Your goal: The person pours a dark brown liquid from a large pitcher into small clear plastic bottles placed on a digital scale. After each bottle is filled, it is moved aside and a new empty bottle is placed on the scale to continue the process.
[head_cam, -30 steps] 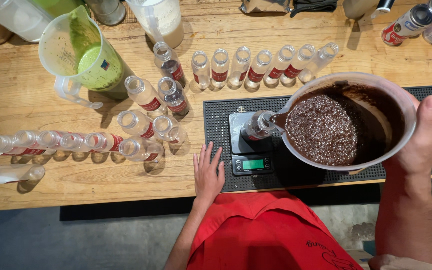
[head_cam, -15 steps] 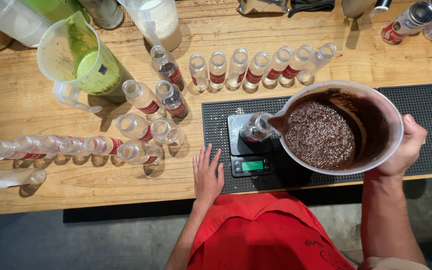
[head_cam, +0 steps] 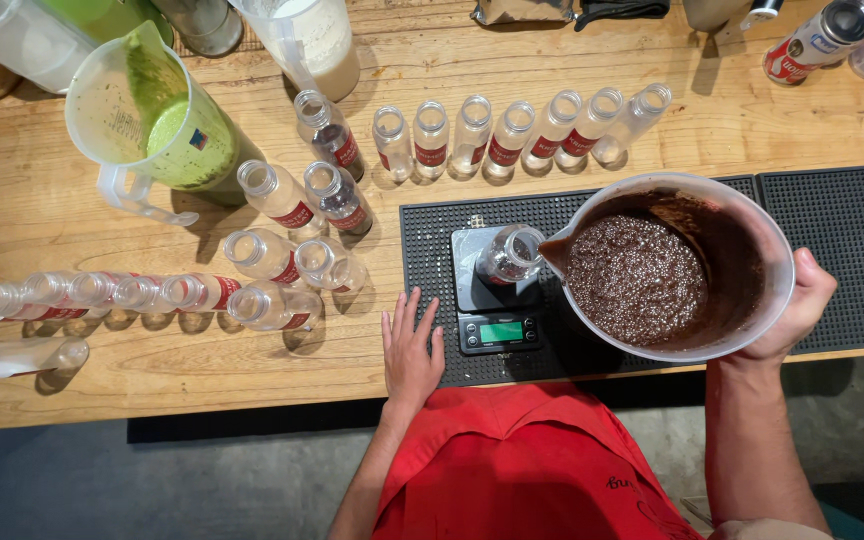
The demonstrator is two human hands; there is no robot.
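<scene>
Right hand (head_cam: 797, 305) has its fingers wrapped around the jug (head_cam: 742, 225) of dark seeded mix, spout over the small bottle (head_cam: 510, 252) on the scale (head_cam: 497, 325), near the counter's front edge. Left hand (head_cam: 410, 345) lies flat, fingers spread, holding nothing. Tilt slowly, keep the spout centred, watch the readout.

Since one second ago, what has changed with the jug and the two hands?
The right hand has brought the jug of dark seeded mix slightly lower and to the right, its spout staying at the mouth of the bottle on the scale. The left hand stayed flat on the black mat. The other bottles did not move.
</scene>
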